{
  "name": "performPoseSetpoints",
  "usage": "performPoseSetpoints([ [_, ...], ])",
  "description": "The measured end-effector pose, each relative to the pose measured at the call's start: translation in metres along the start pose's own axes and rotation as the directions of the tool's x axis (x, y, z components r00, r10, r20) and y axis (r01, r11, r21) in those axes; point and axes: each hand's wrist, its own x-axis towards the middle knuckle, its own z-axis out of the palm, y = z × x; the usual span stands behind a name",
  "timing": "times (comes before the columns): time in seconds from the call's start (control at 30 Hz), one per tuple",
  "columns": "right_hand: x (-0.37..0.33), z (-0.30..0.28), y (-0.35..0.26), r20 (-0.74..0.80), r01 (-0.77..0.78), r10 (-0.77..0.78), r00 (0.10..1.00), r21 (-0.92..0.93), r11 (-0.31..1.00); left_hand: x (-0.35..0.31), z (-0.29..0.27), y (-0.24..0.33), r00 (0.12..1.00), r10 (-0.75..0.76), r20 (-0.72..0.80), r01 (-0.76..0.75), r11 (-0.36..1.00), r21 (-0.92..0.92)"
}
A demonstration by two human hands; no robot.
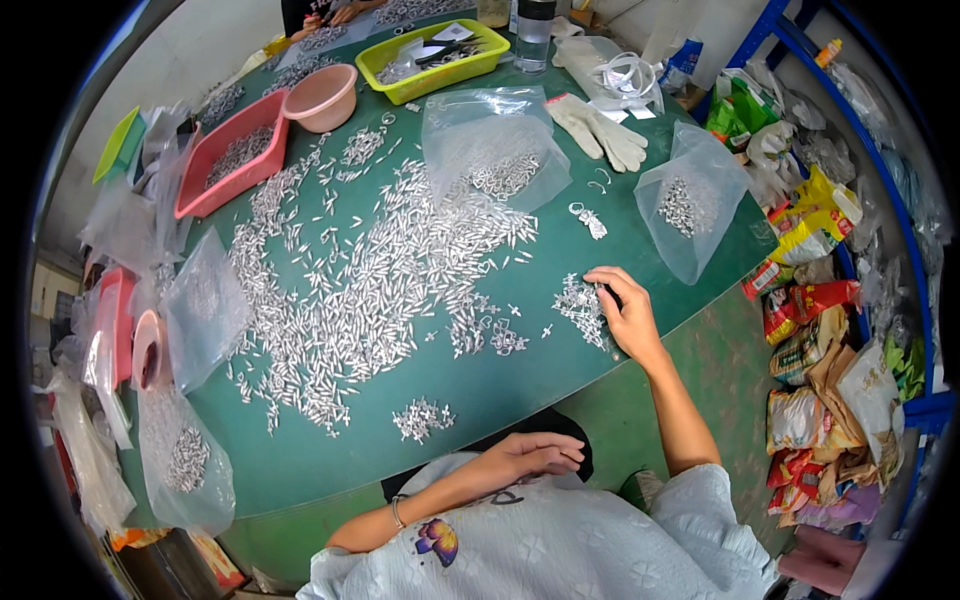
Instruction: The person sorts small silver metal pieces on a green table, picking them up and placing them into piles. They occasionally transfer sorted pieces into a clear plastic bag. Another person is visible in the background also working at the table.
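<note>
My right hand (624,305) is at the right edge of a small heap of silver cross-shaped metal pieces (578,308). Its thumb and forefinger curve toward each other in a pinch; what lies between them is too small to make out. Off the table's front edge, close to my lap, my left hand (540,455) has its fingers stretched out and holds nothing. Nearest to it on the table is another little cluster of cross-shaped pieces (423,420). Across the middle spreads a wide layer of small pointed silver metal pieces (350,290).
A pink basin (187,200), a round pink bowl (322,103) and a yellow-green tray (490,64) stand at the back of the green table (500,400). White gloves (605,138) and a plastic bag of metal parts (725,190) lie right. Another person's hand (345,14) shows far back.
</note>
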Motion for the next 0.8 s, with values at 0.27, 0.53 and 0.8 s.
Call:
performPoseSetpoints([
  [0.27, 0.005, -0.007, 0.010, -0.056, 0.042, -0.045, 0.997, -0.049, 0.998, -0.006, 0.003, -0.014, 0.999, -0.014, -0.045, 0.014, 1.000, -0.022],
  [0.53, -0.001, -0.012, 0.035, -0.161, -0.074, 0.092, 0.983, 0.115, 0.991, -0.002, -0.006, -0.040, 0.998, 0.035, -0.049, -0.042, 0.987, -0.156],
  [0.8, -0.002, -0.017, 0.041, -0.195, -0.054, 0.069, 0.978, 0.078, 0.995, -0.004, 0.000, -0.028, 0.995, -0.001, -0.102, -0.012, 0.992, -0.124],
])
